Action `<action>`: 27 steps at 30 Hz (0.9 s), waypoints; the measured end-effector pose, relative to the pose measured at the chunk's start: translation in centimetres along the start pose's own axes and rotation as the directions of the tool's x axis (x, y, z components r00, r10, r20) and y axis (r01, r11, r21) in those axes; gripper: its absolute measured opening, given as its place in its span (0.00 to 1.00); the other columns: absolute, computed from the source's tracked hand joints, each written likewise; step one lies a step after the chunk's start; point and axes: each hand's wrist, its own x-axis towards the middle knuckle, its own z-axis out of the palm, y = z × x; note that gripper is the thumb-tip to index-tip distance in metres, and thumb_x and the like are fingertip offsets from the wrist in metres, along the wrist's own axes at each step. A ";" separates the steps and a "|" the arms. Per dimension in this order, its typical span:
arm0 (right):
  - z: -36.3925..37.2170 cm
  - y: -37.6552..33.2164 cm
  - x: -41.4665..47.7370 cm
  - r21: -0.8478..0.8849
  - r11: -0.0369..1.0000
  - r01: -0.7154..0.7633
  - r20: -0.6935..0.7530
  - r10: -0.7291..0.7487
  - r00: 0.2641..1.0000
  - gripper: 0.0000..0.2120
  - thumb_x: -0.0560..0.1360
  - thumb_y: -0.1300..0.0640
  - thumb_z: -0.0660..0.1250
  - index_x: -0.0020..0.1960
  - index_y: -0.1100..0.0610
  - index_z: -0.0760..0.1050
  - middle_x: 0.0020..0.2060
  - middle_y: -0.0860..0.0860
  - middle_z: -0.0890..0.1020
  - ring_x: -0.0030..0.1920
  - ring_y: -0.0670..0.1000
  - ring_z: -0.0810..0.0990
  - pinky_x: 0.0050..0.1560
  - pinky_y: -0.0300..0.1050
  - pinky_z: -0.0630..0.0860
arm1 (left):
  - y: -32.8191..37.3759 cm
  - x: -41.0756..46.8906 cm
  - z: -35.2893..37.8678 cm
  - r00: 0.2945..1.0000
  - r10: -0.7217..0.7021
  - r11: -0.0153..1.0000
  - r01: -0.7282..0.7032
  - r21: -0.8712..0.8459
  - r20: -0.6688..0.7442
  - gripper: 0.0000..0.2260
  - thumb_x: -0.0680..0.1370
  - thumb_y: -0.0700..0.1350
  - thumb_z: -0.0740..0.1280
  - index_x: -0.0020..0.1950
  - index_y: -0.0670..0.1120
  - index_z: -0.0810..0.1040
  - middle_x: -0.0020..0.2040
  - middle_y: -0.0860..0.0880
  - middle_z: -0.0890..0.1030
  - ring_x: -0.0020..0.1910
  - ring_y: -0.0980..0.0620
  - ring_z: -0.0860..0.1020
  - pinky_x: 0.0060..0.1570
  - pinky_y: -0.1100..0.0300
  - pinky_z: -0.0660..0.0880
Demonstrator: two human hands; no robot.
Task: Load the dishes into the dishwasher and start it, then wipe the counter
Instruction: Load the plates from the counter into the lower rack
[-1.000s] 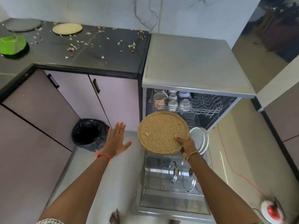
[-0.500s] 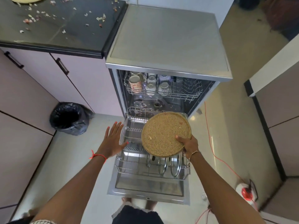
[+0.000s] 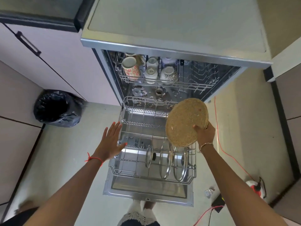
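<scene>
A person stands at the open dishwasher (image 3: 171, 22), its door (image 3: 146, 191) dropped flat and the lower rack (image 3: 141, 123) pulled out over it. The right hand (image 3: 205, 134) grips a round, speckled tan plate (image 3: 185, 123) by its near right rim, thumb on the face, holding it tilted above the right side of the rack. The left hand (image 3: 112, 142) hovers at the rack's left edge, fingers straight and spread, holding nothing. Three metal lids (image 3: 166, 162) stand on edge at the rack's near end. Patterned cups (image 3: 131, 69) sit mouth-down in the upper rack (image 3: 195, 85). A black-lined bin (image 3: 57, 108) stands on the floor to the left; a red cable (image 3: 218, 128) trails along the right.
</scene>
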 end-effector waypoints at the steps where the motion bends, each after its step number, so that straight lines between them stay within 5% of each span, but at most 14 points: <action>1: 0.8 0.3 1.0 -0.058 0.998 0.037 0.000 -0.037 0.999 0.13 0.70 0.71 0.67 0.54 0.66 0.77 0.45 0.56 0.79 0.45 0.53 0.76 0.47 0.47 0.74 | -0.7 0.8 0.9 1.000 -0.004 1.000 0.003 0.002 0.011 0.46 0.67 0.73 0.41 0.77 0.44 0.46 0.74 0.50 0.40 0.72 0.54 0.35 0.69 0.58 0.31; 3: 2.5 1.4 3.3 -0.176 0.978 0.111 -0.006 -0.113 0.994 0.12 0.70 0.70 0.65 0.53 0.66 0.77 0.44 0.56 0.79 0.44 0.52 0.74 0.45 0.44 0.73 | -2.2 2.7 3.1 0.999 -0.008 1.000 0.008 0.008 0.045 0.44 0.68 0.70 0.42 0.77 0.44 0.45 0.74 0.50 0.38 0.73 0.53 0.35 0.69 0.58 0.32; 10: 7.9 6.1 9.4 -0.470 0.859 0.202 -0.032 -0.246 0.969 0.16 0.72 0.67 0.62 0.60 0.65 0.74 0.53 0.62 0.80 0.52 0.63 0.79 0.54 0.62 0.77 | -7.1 7.8 10.5 0.994 0.000 1.000 0.001 -0.010 0.110 0.43 0.70 0.66 0.47 0.76 0.41 0.45 0.75 0.49 0.40 0.74 0.52 0.37 0.72 0.55 0.36; 14: 9.6 8.5 12.1 -0.557 0.806 0.200 -0.025 -0.256 0.966 0.19 0.74 0.65 0.62 0.65 0.64 0.71 0.55 0.62 0.80 0.55 0.63 0.78 0.56 0.60 0.76 | -9.8 9.3 13.7 0.992 -0.008 1.000 0.008 0.000 0.126 0.41 0.72 0.64 0.50 0.76 0.39 0.47 0.75 0.47 0.42 0.74 0.52 0.38 0.72 0.53 0.37; 18: 10.9 10.4 14.1 -0.613 0.768 0.184 -0.018 -0.247 0.969 0.19 0.75 0.65 0.61 0.65 0.64 0.70 0.56 0.61 0.79 0.55 0.62 0.78 0.57 0.57 0.76 | -11.8 10.2 15.8 0.988 -0.046 0.999 0.044 0.012 0.150 0.36 0.78 0.51 0.64 0.76 0.38 0.48 0.77 0.43 0.45 0.74 0.51 0.40 0.72 0.53 0.38; 27: 12.9 12.5 16.6 -0.700 0.683 0.211 0.057 -0.241 0.969 0.18 0.75 0.66 0.60 0.65 0.64 0.69 0.54 0.61 0.79 0.53 0.60 0.78 0.51 0.48 0.75 | -14.4 11.3 17.3 0.971 -0.083 0.996 0.089 -0.016 0.226 0.39 0.77 0.48 0.67 0.75 0.35 0.45 0.76 0.43 0.42 0.75 0.48 0.41 0.73 0.54 0.44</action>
